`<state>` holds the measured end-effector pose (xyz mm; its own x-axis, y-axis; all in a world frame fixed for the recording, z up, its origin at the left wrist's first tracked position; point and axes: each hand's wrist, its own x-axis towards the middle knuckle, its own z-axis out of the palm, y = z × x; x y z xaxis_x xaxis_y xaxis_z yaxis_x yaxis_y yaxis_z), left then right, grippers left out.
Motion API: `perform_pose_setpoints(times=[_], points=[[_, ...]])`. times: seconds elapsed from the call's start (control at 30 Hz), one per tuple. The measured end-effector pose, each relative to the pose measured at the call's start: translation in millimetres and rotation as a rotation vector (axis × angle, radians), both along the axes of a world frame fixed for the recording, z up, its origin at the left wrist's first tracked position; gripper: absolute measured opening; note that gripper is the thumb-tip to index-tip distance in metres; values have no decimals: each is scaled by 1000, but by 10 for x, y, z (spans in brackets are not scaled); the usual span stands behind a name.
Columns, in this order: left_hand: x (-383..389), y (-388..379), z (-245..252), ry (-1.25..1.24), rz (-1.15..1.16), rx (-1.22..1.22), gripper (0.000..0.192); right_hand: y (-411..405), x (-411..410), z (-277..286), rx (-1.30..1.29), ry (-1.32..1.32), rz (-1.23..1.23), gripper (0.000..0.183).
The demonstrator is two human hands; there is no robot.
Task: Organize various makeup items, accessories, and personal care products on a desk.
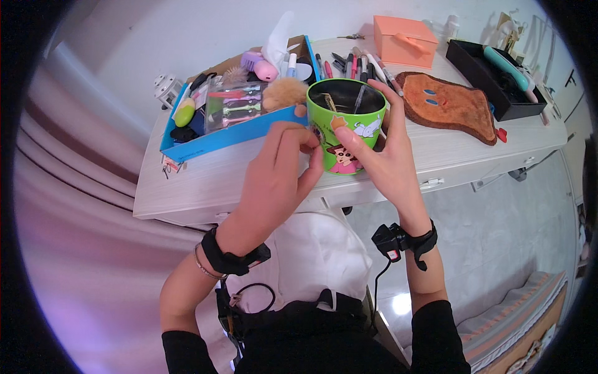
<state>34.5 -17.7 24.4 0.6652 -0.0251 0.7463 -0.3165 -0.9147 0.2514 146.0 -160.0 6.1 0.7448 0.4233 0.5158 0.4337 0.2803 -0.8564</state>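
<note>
My right hand [390, 149] grips a green cup [327, 154] with cartoon stickers, its thumb on the near side and its fingers around the right side. Inside the cup's dark interior stand a few slim items, one of them clear. My left hand [280, 173] is at the cup's left side, thumb and fingertips bent together against a round sticker; whether anything is pinched there cannot be told. The cup is upright at the front part of a white desk [215, 177].
A blue box [233, 135] full of small items stands left of the cup. Pens and markers [355, 65] lie behind it. To the right are a toast-shaped plush pouch [444, 103], a peach gift box [404, 42] and a black tray [518, 110] holding a teal-handled tool.
</note>
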Motion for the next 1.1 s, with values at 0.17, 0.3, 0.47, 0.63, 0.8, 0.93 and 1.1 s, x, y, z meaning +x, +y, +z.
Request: perform_pose_setpoints(times=[0.17,0.3,0.47,0.63,0.8,0.93,1.1], points=[[-73,-23,45,-20,108,90,24,23,-5,-2,-3,14,-7,84],[-113,-58,77,94,146,84,20,14,-1,-11,-4,-41,-39,84],[-125,-40,158,160,132,70,19,14,-17,-2,-8,-31,-26,84],[-110,5,143,157,77,133,19,19,-34,9,-6,-31,-21,84],[-96,41,142,174,27,83,20,13,-40,32,-4,-7,-1,84],[-98,39,121,203,-9,-46,19,8,-51,36,7,-1,-2,84],[-94,52,67,170,10,-128,19,29,-29,16,13,23,-20,87]])
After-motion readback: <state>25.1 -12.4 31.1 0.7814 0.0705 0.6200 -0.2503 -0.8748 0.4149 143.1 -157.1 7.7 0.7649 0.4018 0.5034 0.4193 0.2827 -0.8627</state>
